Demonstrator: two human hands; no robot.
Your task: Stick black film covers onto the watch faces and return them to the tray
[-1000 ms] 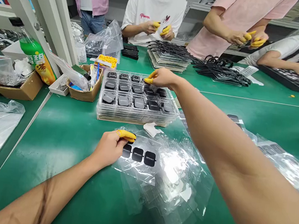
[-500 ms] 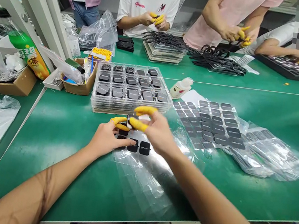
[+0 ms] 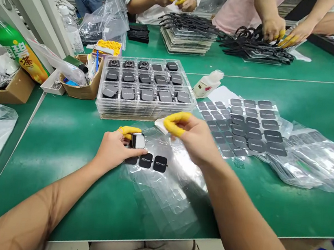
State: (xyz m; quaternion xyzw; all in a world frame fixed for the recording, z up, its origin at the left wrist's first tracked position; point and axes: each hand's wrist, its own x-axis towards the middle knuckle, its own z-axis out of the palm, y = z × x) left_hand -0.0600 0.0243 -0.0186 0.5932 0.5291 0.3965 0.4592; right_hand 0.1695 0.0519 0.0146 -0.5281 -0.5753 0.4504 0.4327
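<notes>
My left hand [image 3: 114,147], with yellow finger cots, grips a square smartwatch body [image 3: 138,140] whose face shines pale with reflected light. Its thumb reaches over a clear film sheet [image 3: 148,176] that bears black square stickers [image 3: 160,164] with white lettering. Right of the watch and apart from it, my right hand [image 3: 194,139] pinches a folded white cloth [image 3: 161,125] between yellow-covered fingertips. Just behind both hands stands a stack of clear trays [image 3: 144,111]; several square watch bodies with black covers [image 3: 146,94] sit in its top compartments.
A white squeeze bottle [image 3: 208,84] stands right of the trays. Sticker sheets [image 3: 249,127] and plastic bags [image 3: 319,161] lie at the right. Cardboard boxes [image 3: 82,89] and a green drink bottle [image 3: 17,46] are at left. Across the table, co-workers handle black straps [image 3: 257,46].
My right hand has moved right, off the watch, with the white cloth. The watch face now shows in my left hand. Across the table, a co-worker's hands have lowered onto the straps.
</notes>
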